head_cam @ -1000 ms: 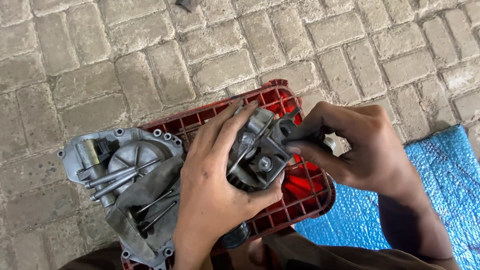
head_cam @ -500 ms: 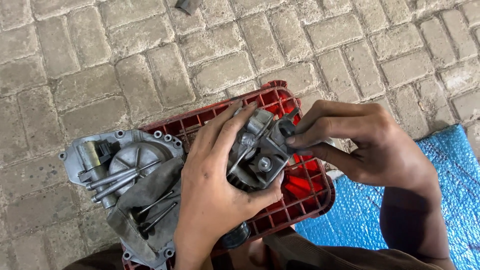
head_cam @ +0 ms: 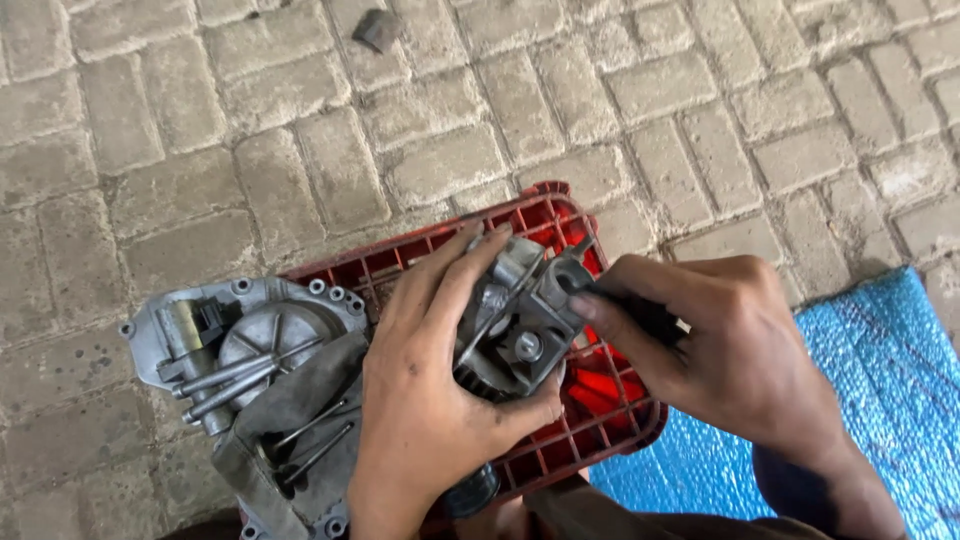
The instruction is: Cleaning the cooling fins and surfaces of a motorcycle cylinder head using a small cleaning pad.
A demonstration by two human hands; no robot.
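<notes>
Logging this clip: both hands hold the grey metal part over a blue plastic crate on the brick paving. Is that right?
Not quite. The head view shows the crate is red, not blue; the blue thing is the sheet at right. Otherwise right: the left hand and right hand hold the grey metal part over it, on brick paving.

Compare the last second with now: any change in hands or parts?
Little. The right hand shifted slightly on the dark tool at the grey metal assembly. The left hand still grips that assembly over the red crate; the engine cover stayed put.
</notes>
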